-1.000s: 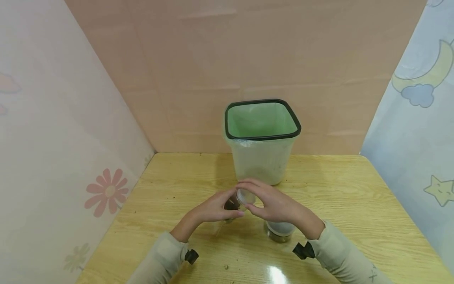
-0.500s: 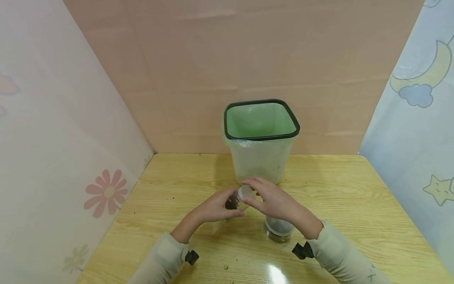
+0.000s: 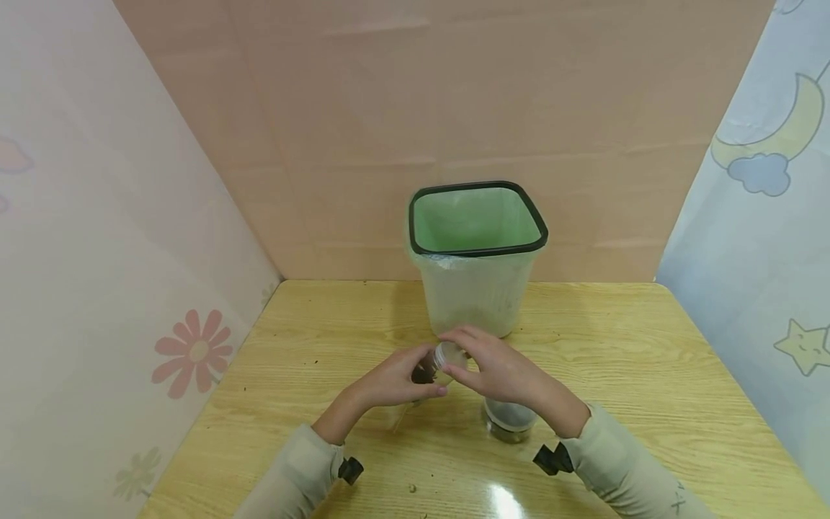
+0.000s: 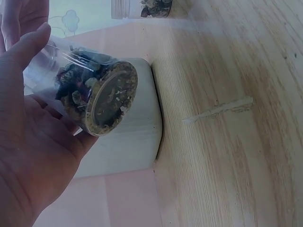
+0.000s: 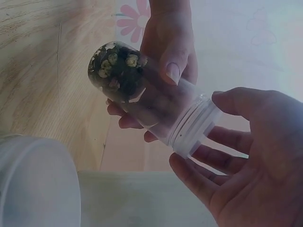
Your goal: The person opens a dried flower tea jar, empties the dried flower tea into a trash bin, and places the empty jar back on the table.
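A clear plastic jar [image 5: 151, 101], partly filled with dried flowers, is held tilted above the table. My left hand [image 3: 397, 376] grips its body, with the thumb along the near side. On the white screw lid [image 5: 196, 126] of that jar, my right hand [image 3: 502, 366] has its thumb on one side and fingers on the other. The lid sits on the jar's mouth. Seen from the left wrist, the jar's base [image 4: 113, 97] points toward the camera, with dark and pale dried pieces behind it. A second lidded jar [image 3: 510, 419] stands on the table below my right hand.
Behind the hands stands a pale green bin [image 3: 476, 288] with a black rim, lined with a clear bag. Small crumbs [image 3: 412, 488] lie on the wooden table [image 3: 616, 360] near the front. A pale streak [image 4: 218, 109] marks the tabletop.
My right fingers have shifted around the lid, first opening more of it to view, then closing slightly in again. The left hand and the jar have stayed nearly in place.
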`<control>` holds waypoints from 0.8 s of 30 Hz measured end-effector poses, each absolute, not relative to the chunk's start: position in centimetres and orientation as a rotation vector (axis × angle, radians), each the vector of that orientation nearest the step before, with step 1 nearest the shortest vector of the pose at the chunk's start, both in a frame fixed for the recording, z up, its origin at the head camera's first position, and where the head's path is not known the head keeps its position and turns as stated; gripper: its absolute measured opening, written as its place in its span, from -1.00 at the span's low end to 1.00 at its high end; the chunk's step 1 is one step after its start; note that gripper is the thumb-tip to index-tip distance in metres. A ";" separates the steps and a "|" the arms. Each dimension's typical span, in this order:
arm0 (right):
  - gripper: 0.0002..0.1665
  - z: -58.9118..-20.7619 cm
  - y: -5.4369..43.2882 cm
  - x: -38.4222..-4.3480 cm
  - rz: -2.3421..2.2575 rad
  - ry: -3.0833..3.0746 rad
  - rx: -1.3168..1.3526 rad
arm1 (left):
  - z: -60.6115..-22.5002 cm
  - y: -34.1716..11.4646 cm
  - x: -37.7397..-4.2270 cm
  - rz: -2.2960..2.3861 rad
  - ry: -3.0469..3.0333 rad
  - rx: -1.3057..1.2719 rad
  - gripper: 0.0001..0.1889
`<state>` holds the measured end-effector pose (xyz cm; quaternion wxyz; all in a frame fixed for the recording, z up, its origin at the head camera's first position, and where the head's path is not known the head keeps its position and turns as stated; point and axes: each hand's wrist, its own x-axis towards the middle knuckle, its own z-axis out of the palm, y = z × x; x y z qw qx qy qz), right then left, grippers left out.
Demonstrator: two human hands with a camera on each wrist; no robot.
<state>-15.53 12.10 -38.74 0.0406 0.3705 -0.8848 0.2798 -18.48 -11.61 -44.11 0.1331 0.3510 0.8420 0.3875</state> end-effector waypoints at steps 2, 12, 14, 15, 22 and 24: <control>-0.47 -38.8 12.1 -15.6 0.838 -2.688 1.159 | -44.1 -11.7 -18.5 1.121 2.436 1.037 -0.46; -0.47 -38.7 11.9 -15.6 0.807 -2.630 1.279 | -44.1 -12.0 -18.5 1.105 2.408 1.076 -0.44; -0.47 -38.6 11.9 -15.6 0.805 -2.627 1.292 | -44.0 -12.1 -18.4 1.106 2.405 1.071 -0.46; -0.46 -38.6 11.8 -15.6 0.806 -2.624 1.296 | -44.0 -12.1 -18.4 1.106 2.403 1.070 -0.47; -0.42 -38.7 12.0 -15.6 0.807 -2.607 1.300 | -43.8 -12.0 -18.4 1.103 2.416 1.059 -0.38; -0.40 -38.6 12.0 -15.6 0.803 -2.601 1.282 | -43.8 -11.9 -18.4 1.103 2.434 1.040 -0.38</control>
